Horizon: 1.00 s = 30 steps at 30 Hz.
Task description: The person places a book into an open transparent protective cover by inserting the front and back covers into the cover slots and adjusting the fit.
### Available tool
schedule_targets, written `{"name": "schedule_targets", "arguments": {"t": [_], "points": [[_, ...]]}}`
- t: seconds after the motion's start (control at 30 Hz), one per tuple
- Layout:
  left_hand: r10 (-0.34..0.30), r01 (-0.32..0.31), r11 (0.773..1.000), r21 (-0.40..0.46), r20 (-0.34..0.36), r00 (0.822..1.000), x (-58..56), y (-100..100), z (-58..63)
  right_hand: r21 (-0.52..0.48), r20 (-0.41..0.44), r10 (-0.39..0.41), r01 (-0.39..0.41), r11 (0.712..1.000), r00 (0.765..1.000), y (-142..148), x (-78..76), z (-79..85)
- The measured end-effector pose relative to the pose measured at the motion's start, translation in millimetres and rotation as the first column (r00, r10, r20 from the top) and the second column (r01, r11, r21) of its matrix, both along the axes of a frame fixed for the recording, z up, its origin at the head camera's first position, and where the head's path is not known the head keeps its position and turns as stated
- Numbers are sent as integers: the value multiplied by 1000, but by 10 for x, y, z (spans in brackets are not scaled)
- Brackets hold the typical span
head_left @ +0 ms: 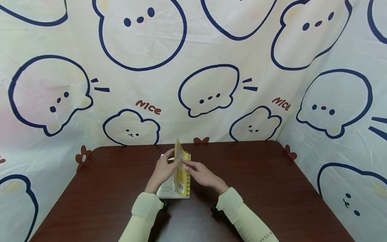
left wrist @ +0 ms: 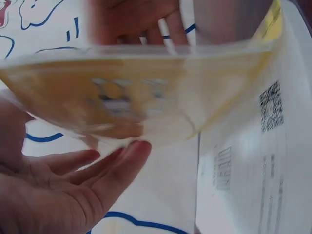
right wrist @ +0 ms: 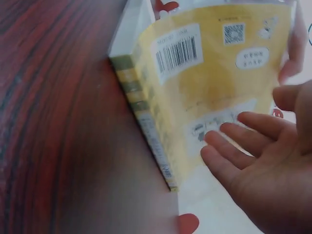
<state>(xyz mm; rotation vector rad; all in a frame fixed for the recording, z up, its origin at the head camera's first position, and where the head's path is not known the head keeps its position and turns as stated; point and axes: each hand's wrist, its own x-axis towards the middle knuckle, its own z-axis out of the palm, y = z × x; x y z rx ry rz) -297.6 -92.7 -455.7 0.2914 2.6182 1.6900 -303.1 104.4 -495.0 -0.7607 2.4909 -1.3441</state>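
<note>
A book lies on the table with its yellow cover raised nearly upright, the spine along its right side. Beneath the cover shows a white printed page with a square code. My left hand is at the cover's left, inner side, its fingers extended by the cover's edge in the left wrist view. On the outer side, my right hand holds its fingers spread and lightly bent, close against the cover. A barcode marks that outer face. Whether the fingertips press the cover is hard to tell.
The dark reddish-brown wooden table extends around the book. A pale cloth printed with blue-outlined cartoon animals hangs behind the table and at its sides. Pale yellow-green sleeves cover both forearms, with dark bands at the wrists.
</note>
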Motion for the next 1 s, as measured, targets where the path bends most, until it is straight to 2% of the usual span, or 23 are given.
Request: {"name": "schedule_targets", "arguments": {"t": [0.1,0.23,0.33,0.4,0.53,0.6,0.73,0.87,1.0], "points": [[14,-14,1000,7,-34,999,10,-95,-3,103,0,49,-49,993,999,-8,1,-65],[51,-53,998,-24,-52,997,11,-218,-25,234,-29,96,-86,968,995,-25,12,-141],[72,-80,990,-112,-75,995,11,-308,-69,299,-33,95,-81,951,995,-46,31,-158],[76,-88,976,-201,-65,995,14,-357,-104,341,-29,85,-70,937,996,-61,44,-158],[54,-51,929,-368,-2,999,13,-414,-175,393,-34,68,-49,918,997,-80,57,-153],[42,-25,905,-424,31,999,9,-427,-218,403,-43,63,-40,914,997,-82,55,-159],[7,20,863,-504,51,999,16,-443,-315,413,-51,65,-38,910,997,-87,43,-169],[-47,86,845,-529,86,995,37,-424,-395,413,-48,69,-43,910,996,-98,39,-162],[-79,125,838,-530,109,991,55,-378,-440,404,-40,65,-44,914,997,-102,44,-138]]}}
